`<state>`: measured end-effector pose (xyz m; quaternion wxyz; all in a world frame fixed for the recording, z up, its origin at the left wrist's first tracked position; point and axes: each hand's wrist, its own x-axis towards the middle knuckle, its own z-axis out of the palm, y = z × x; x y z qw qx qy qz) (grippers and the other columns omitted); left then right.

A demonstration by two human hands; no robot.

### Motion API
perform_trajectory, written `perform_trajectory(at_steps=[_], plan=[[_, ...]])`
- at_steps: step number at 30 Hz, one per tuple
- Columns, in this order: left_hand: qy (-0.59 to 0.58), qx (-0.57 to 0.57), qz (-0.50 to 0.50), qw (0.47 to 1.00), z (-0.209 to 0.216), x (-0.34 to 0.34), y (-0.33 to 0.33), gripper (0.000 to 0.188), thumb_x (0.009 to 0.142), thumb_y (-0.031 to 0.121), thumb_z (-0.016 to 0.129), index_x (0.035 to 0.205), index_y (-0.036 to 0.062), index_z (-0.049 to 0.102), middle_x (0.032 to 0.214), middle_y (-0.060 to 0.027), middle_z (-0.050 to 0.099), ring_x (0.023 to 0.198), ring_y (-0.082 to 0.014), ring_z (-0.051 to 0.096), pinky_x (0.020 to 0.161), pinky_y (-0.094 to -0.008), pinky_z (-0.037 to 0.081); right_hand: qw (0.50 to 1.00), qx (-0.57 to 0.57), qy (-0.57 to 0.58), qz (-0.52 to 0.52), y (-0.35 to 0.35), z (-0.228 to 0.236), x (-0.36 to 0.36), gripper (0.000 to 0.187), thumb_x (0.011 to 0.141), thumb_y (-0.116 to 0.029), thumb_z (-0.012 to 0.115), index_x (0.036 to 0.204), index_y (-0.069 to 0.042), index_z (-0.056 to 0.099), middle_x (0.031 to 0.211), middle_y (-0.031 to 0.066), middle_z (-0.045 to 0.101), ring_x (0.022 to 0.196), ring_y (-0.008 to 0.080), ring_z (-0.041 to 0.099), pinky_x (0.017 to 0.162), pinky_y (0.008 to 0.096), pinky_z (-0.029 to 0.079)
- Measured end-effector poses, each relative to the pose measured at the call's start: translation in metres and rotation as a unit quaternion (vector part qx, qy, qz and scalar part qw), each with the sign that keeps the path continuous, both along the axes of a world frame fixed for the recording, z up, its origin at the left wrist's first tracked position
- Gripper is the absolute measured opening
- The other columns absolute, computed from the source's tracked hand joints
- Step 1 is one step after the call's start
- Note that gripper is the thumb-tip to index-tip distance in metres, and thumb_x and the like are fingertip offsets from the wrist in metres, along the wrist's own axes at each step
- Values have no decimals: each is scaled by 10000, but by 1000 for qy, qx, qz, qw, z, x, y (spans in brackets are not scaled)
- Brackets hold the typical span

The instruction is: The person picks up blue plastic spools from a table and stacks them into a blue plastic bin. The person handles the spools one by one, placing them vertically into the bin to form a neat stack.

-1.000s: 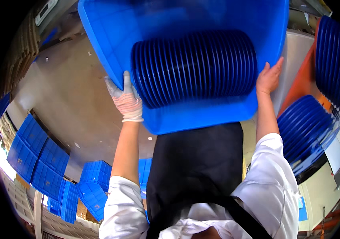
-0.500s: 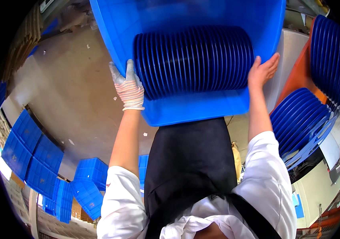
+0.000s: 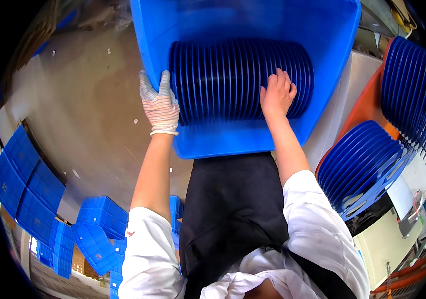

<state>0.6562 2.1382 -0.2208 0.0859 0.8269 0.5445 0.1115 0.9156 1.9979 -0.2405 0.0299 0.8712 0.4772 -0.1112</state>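
Observation:
A blue plastic bin (image 3: 223, 144) is in front of me, with a row of dark blue round discs (image 3: 218, 82) standing on edge side by side inside it. My left hand (image 3: 161, 108), in a striped grey-and-white glove, grips the bin's left wall, with the thumb and fingers on either side of it. Bare, my right hand (image 3: 277, 99) lies over the right part of the row. Its fingers are apart and slightly bent across the disc edges, and no disc is lifted out.
At the right, more blue discs (image 3: 360, 162) and a taller row of dark discs (image 3: 415, 84) stand by an orange surface (image 3: 362, 109). Several blue crates (image 3: 28, 179) are stacked at the lower left. White scraps lie on the brown floor (image 3: 93, 99).
My right hand has left the bin's right wall and moved left onto the discs. My left hand keeps its grip on the left wall. The surroundings have shifted slightly in view.

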Motion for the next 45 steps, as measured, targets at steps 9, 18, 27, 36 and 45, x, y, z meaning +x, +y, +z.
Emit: perform_trajectory(at_steps=[9,18,27,36,45], plan=[[51,-100,-38,993,12,8,-72,572,813,158,622,1356,31,492,1405,-275,411,1337,-437,361,1104,-625,235,978,168,108,-59,-4,88,8,135,831,-98,640,903,-39,542,1388,111,540,930,317,658,724,356,536],[-201,-205,336,897,7,62,-96,661,881,167,571,1458,-28,317,1476,-287,340,1363,-439,328,1142,-480,280,783,488,323,-211,-4,282,8,63,973,-78,475,1000,-37,436,744,209,656,514,152,598,447,194,481],[-331,-165,353,859,38,82,-114,504,866,170,606,1339,29,503,1330,-236,488,1275,-422,420,1076,-497,354,688,459,508,-241,62,249,-96,135,957,-31,486,1036,-32,377,1181,246,549,673,255,696,518,287,550],[-182,-261,89,944,61,23,-208,531,769,112,642,1278,-1,544,1320,-241,493,1254,-470,415,1080,-555,316,854,150,497,-28,11,134,-127,688,802,-64,689,1417,-9,386,1541,219,292,1430,366,295,1162,416,266],[77,-3,65,995,-2,39,-83,677,869,333,562,1423,-13,382,1431,-267,400,1345,-463,341,1117,-560,244,939,176,228,190,55,80,-109,669,847,-193,655,1451,-62,397,1546,150,323,1458,345,235,1173,534,166]])
